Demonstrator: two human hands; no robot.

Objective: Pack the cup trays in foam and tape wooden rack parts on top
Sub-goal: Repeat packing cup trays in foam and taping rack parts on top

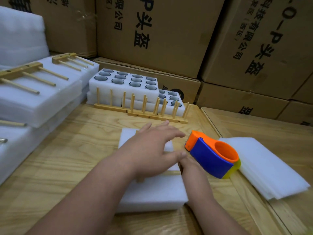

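- While your left hand (152,143) lies flat with straight, spread fingers on the white foam-wrapped package (152,194) in the middle of the light wooden table (67,160), it presses down and grips nothing.
- Your right hand (188,162) reaches in under the left, beside the orange, blue and yellow plastic tape dispenser (212,158); you cannot tell how its fingers lie or whether they hold the dispenser.
- A thin wooden rack piece (141,179) shows just under your left wrist, on top of the package.
- Beyond your hands, two wooden peg racks (144,106) stand upright before white foam trays of dark cups (125,80).
- To your left, foam packages with wooden rack parts on top (33,82) are stacked.
- To your right lies a pile of thin white foam sheets (271,168), and brown cardboard boxes (152,31) fill the back.
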